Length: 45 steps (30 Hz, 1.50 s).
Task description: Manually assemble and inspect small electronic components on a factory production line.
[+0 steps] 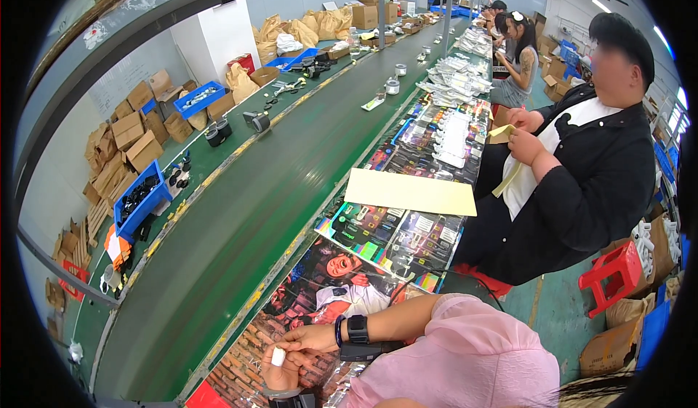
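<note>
A small white, smooth-looking piece (278, 356) sits in the fingers of my left hand (283, 376), near the bottom of the view. My right hand (311, 337) comes in from the right, a black band on its wrist. Its fingers are pinched together just beside the white piece. Whether they touch it or hold something tiny, I cannot make out. Both hands hover over a worktop covered with a printed picture sheet (247, 339). A dark device (360, 351) lies under my right forearm.
A green conveyor belt (218, 262) runs alongside, carrying small white parts (392, 86). To the right, a co-worker (582, 153) handles a yellow strip behind a yellow sheet (411, 191). White parts (454, 139) are spread farther up. Blue bins (142, 203) stand across the belt; a red stool (611, 277) is at right.
</note>
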Motion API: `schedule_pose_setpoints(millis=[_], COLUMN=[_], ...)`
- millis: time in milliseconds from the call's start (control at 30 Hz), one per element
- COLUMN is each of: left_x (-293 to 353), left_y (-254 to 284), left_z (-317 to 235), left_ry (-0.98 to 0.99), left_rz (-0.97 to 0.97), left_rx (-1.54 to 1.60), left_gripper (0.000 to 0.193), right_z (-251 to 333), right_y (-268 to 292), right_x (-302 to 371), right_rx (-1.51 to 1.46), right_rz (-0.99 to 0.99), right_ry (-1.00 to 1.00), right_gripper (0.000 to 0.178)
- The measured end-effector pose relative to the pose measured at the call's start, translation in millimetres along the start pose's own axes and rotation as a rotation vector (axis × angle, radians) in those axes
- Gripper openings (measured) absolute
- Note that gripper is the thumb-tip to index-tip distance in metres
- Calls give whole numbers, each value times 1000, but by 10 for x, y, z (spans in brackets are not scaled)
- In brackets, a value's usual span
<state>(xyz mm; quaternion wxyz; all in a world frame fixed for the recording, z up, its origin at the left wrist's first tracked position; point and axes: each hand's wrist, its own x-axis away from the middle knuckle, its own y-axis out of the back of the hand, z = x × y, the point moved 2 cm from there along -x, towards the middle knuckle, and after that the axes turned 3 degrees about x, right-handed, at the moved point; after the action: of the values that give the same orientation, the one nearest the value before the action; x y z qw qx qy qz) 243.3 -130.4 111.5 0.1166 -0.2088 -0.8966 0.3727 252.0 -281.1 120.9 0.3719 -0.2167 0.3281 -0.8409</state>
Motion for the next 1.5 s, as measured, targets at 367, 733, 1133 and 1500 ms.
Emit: schedule_pose_setpoints(millis=[367,733,1133,1500], left_x=[-9,-7,3,0], left_y=[-40,-32,-52,-122], left_z=[-6,-18,-25,-41], left_ry=[2,1,22,-3], left_rz=[18,-9,-51,-33], left_rx=[17,-19,-33,-19], left_gripper=[25,26,25,25], right_z=[7,103,30,90], right_y=[7,-99,-48,-100], right_x=[4,50,26,47], right_rx=[-20,29,36,4], right_rz=[-22,-111,-66,-137], right_ry=[-16,-54,-8,-59], right_gripper=[42,36,29,32])
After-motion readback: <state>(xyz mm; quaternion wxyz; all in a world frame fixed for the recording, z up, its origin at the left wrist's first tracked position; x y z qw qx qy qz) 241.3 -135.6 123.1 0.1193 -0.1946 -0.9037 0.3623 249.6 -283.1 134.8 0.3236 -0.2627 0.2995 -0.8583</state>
